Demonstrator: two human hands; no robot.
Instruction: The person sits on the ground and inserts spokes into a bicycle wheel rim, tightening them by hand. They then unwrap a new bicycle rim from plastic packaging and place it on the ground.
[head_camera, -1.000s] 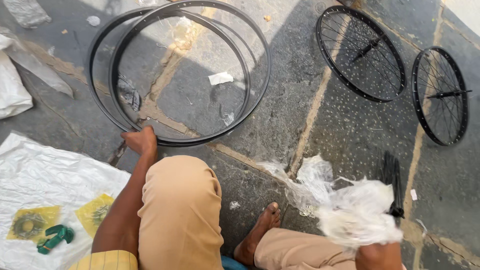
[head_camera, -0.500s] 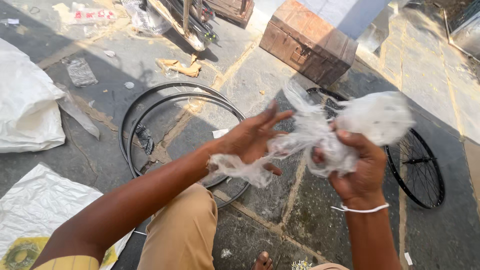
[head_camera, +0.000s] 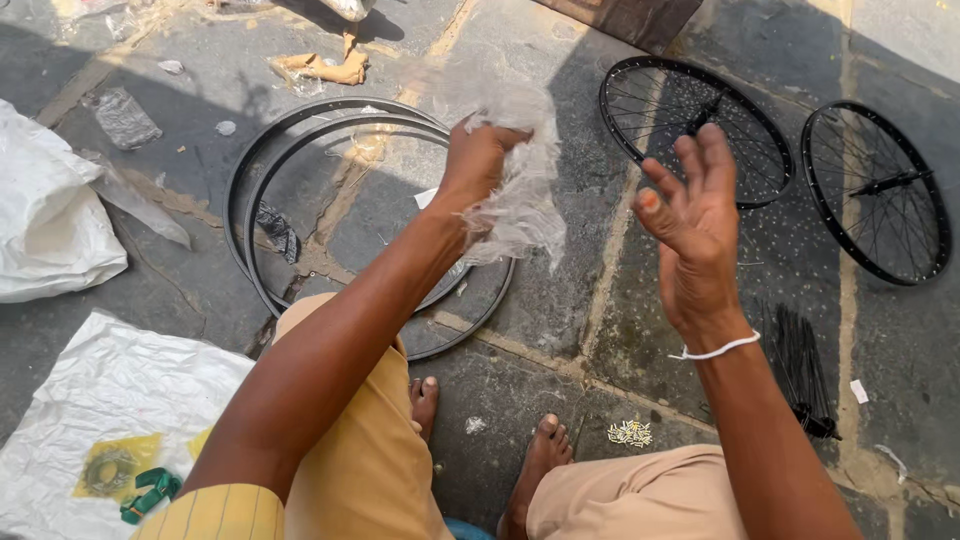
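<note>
My left hand is raised in front of me, closed on a crumpled wad of clear plastic wrapping that hangs below the fist. My right hand is held up beside it, fingers spread, palm toward the plastic and holding nothing; a white band circles its wrist. Below the left hand two bare black bicycle rims lie overlapping on the stone floor. My knees and bare feet show at the bottom.
Two spoked black wheels lie on the floor at the right. A bundle of black spokes and a small pile of brass nipples lie near my right leg. White sacks are at the left, with a green tool.
Both hands held the plastic before; now my right hand has let go and opened, and my left hand alone grips the wad, moved left over the rims.
</note>
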